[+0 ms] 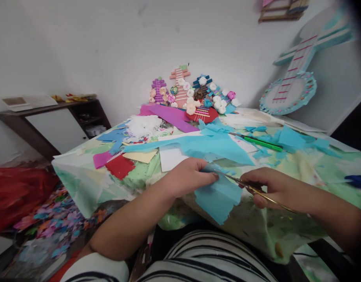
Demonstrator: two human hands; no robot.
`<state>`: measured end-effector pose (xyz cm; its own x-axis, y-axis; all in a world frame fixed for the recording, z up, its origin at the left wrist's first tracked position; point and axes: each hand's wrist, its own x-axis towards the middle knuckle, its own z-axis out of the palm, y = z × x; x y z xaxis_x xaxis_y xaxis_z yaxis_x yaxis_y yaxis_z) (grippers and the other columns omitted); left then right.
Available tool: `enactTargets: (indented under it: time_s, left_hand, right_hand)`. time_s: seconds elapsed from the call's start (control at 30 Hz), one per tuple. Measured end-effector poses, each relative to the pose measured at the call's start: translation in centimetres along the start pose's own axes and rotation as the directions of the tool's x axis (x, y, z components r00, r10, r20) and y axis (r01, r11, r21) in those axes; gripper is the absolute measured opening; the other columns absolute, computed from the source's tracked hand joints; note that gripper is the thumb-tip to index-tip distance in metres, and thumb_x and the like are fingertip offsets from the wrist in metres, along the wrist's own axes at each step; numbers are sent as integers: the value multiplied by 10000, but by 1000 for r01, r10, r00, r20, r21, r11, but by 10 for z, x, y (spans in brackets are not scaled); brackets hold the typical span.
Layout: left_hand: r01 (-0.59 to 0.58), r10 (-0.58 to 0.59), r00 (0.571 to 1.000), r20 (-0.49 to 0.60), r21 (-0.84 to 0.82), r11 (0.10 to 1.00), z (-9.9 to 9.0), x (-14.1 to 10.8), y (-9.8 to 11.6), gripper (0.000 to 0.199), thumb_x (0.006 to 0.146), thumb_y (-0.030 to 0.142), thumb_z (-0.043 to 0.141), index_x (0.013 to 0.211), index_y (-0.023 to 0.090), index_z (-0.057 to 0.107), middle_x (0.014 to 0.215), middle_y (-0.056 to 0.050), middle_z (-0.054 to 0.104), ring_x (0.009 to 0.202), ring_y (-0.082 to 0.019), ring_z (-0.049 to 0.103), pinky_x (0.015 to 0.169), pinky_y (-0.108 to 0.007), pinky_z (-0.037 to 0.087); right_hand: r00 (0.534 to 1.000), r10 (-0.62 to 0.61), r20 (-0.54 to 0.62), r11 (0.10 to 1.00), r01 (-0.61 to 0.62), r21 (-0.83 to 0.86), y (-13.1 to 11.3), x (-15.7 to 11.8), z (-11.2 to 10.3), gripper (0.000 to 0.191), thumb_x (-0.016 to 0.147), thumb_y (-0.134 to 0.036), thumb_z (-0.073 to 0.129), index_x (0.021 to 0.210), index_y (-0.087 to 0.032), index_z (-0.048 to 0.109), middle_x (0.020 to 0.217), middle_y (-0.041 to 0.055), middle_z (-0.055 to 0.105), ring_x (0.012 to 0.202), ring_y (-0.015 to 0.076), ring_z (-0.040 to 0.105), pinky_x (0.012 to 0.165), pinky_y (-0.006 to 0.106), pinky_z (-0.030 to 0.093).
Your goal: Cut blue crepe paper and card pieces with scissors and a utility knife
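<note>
Between thumb and fingers, my left hand pinches a piece of light-blue crepe paper that hangs down over the table's front edge. My right hand is closed around gold-handled scissors. Their blades point left and lie at the paper's upper part, close to my left thumb. Whether the blades are apart I cannot make out. Just beyond my hands, a longer strip of light-blue paper lies across white sheets on the table.
Around lie a green cutter, red paper, purple paper and white shreds. Small flower-decorated guitars lean on the wall; a large blue-and-white guitar stands right. A cabinet and colourful scraps are at left.
</note>
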<state>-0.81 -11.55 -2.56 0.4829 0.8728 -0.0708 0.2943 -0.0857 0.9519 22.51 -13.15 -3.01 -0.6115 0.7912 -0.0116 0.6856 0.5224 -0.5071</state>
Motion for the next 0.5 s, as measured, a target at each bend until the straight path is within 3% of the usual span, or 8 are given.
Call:
enactTargets:
  time_s: [0.1, 0.5]
  left_hand:
    - [20, -20, 1000, 16, 1, 1000, 2, 1, -2, 165, 624, 318, 574, 628, 155, 598, 519, 15, 505, 461, -97, 439, 428, -185, 317]
    - [66, -48, 992, 116, -151, 986, 2, 1, -3, 192, 606, 287, 596, 698, 119, 608, 559, 19, 519, 492, -88, 459, 496, -206, 367]
  right_hand:
    - [998, -9, 63, 1000, 9, 7, -2, 2, 2, 391, 736, -517, 430, 804, -156, 564, 612, -7, 482, 548, 108, 403, 493, 222, 308]
    - [999, 39, 17, 999, -39, -19, -1, 3, 7, 360, 699, -511, 498, 637, -156, 493, 553, -21, 441, 526, 99, 365, 472, 224, 257]
